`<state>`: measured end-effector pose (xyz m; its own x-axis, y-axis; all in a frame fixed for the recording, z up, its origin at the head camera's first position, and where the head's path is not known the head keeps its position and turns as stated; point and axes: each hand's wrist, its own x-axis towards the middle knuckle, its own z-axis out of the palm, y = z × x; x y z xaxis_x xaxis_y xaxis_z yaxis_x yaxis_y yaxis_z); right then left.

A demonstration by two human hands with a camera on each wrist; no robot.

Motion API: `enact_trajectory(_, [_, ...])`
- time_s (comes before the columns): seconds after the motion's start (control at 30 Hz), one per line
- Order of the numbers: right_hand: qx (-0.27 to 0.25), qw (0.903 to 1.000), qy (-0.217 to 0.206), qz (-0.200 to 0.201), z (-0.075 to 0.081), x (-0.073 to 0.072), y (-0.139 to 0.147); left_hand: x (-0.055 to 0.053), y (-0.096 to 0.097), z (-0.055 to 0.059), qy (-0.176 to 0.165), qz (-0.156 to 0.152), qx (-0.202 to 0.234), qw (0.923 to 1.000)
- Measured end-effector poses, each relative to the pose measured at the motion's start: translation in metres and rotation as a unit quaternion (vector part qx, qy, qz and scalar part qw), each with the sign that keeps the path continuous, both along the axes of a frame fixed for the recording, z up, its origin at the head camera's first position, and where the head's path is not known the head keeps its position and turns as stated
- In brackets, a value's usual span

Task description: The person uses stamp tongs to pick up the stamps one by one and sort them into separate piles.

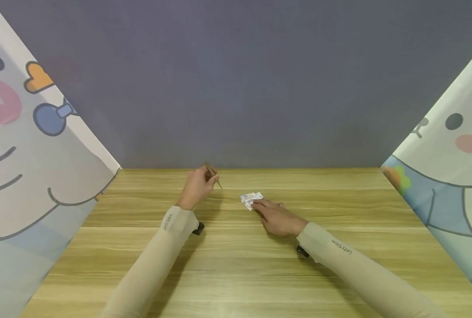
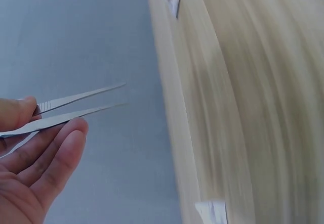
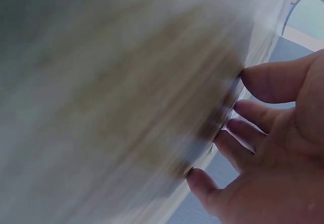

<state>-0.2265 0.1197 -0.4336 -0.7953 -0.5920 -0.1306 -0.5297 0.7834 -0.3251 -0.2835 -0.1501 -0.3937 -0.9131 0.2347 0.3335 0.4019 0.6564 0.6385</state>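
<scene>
At the left of the table's middle, my left hand [image 1: 196,187] pinches metal tweezers [image 1: 213,172] between thumb and fingers. In the left wrist view, the two prongs of the tweezers [image 2: 66,117] stand apart at their tips with nothing between them. My right hand [image 1: 279,219] lies low over the table, its fingertips on the near right edge of a small, shiny white piece [image 1: 247,198] with faint print, perhaps paper or film. The right wrist view has the fingertips [image 3: 202,181] down at the tabletop; the white piece is mostly hidden there.
The wood-grain table [image 1: 236,269] ends at a grey panel [image 1: 236,88] behind. Printed cartoon panels [image 1: 77,154] stand along both sides. Pale bits [image 2: 212,213] show on the table in the left wrist view. A small black device [image 1: 198,228] sits beneath each wrist.
</scene>
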Motion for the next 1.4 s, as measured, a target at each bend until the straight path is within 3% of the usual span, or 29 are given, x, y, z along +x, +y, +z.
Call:
enact_trajectory(0.3, [0.003,0.9999,0.013,-0.003,-0.001,0.001,-0.004,-0.001,0.029,-0.010,-0.030,-0.033,0.026,0.9987])
enact_trajectory(0.47, [0.007,0.9999,0.011,-0.002,-0.004,0.001,-0.005,-0.001,0.044,-0.019,-0.046,-0.032,0.026,0.9981])
enact_trajectory(0.73, [-0.006,1.0000,0.003,0.000,-0.001,0.001,-0.004,-0.003,0.064,-0.023,-0.053,-0.041,0.028,0.9973])
enact_trajectory(1.23, [0.000,0.9999,0.012,0.004,0.001,0.000,-0.003,-0.012,0.077,-0.033,-0.070,-0.062,0.034,0.9950])
enact_trajectory(1.4, [-0.001,0.9999,0.009,0.006,0.001,0.000,-0.001,-0.013,0.081,-0.034,-0.059,-0.064,0.031,0.9957])
